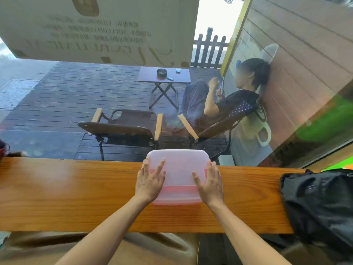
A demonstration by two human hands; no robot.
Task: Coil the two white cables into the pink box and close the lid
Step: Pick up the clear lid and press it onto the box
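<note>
The pink box (178, 198) stands in the middle of the wooden counter (66, 188), covered by its frosted translucent lid (178, 165). My left hand (150, 181) lies flat on the lid's left side, fingers spread. My right hand (210, 183) lies flat on the lid's right side in the same way. Both palms rest on top of the lid and overlap its edges. The two white cables are not visible; the cloudy lid hides the inside of the box.
A black bag (319, 205) sits on the counter's right end. A dark object (3, 150) pokes in at the far left. Behind the counter is a window; outside are folding chairs (124, 129), a small table (164, 75) and a seated person (229, 100).
</note>
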